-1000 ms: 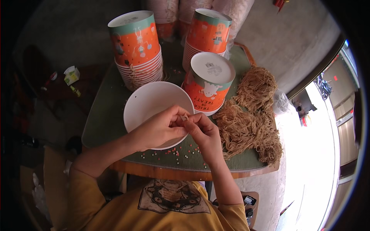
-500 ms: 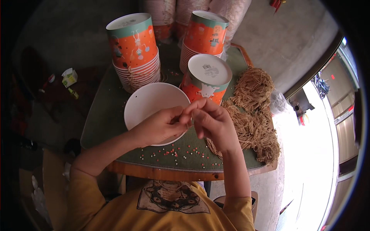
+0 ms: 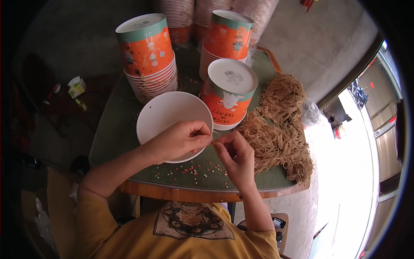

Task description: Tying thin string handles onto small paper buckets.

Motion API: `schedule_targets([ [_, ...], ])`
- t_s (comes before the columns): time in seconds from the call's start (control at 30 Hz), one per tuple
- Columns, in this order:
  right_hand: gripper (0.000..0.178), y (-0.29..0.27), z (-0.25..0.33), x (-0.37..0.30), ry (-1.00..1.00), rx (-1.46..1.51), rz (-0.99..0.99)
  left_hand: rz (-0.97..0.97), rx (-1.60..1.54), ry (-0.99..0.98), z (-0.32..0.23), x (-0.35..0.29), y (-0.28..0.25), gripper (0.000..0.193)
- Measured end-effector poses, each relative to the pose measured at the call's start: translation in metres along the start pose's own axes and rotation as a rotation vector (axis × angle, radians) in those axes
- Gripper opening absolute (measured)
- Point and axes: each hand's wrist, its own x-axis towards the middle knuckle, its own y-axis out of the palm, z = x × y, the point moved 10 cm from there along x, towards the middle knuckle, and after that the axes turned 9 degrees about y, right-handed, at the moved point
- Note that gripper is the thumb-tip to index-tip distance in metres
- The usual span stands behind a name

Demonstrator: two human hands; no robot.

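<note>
A thin tan string (image 3: pixel 216 133) shows as a small curve between my two hands, above the rim of a paper bucket. My left hand (image 3: pixel 183 139) pinches at one side of it, thumb against fingers, over the bucket's near right rim. My right hand (image 3: pixel 236 157) is closed on it from the other side, thumb and forefinger together. The white-lined paper bucket (image 3: pixel 159 114) has its mouth facing me, with a small hole near its upper left rim. Red and white beads (image 3: pixel 196 172) lie scattered on the green tabletop below my hands.
Upside-down orange and green buckets stand in a left stack (image 3: pixel 148 56), a back stack (image 3: pixel 227 39) and a nearer stack (image 3: pixel 233 84). Tan string bundles (image 3: pixel 276 134) lie at the right. More wrapped stacks (image 3: pixel 211 19) stand behind. A tissue box (image 3: pixel 76 87) is off to the left.
My right hand has moved down and its fingers have drawn slightly apart from the left hand's, so the string shows between them. The left hand has barely shifted.
</note>
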Motion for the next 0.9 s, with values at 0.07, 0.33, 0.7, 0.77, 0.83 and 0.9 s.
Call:
schedule_targets([
  [0.07, 0.013, 0.0, 0.017, -0.006, -0.139, -0.174, -0.096, -0.005, 0.004, -0.003, 0.0, 0.001, 0.0, 0.016],
  [0.33, 0.019, 0.014, 0.033, -0.019, -0.244, -0.227, -0.194, -0.014, -0.158, -0.101, 0.009, -0.001, 0.002, 0.014],
  [0.7, 0.022, 0.014, 0.034, -0.024, -0.326, -0.313, -0.173, -0.062, -0.171, -0.055, 0.002, -0.011, -0.006, 0.015],
  [0.77, 0.024, 0.015, 0.036, -0.024, -0.343, -0.32, -0.159, -0.057, -0.18, -0.039, 0.0, -0.011, -0.005, 0.016],
  [0.83, 0.026, 0.016, 0.037, -0.025, -0.36, -0.326, -0.148, -0.108, -0.173, -0.028, -0.002, -0.011, -0.008, 0.017],
  [0.9, 0.03, 0.019, 0.041, -0.027, -0.403, -0.392, -0.154, -0.119, -0.125, -0.015, -0.002, -0.011, -0.009, 0.017],
])
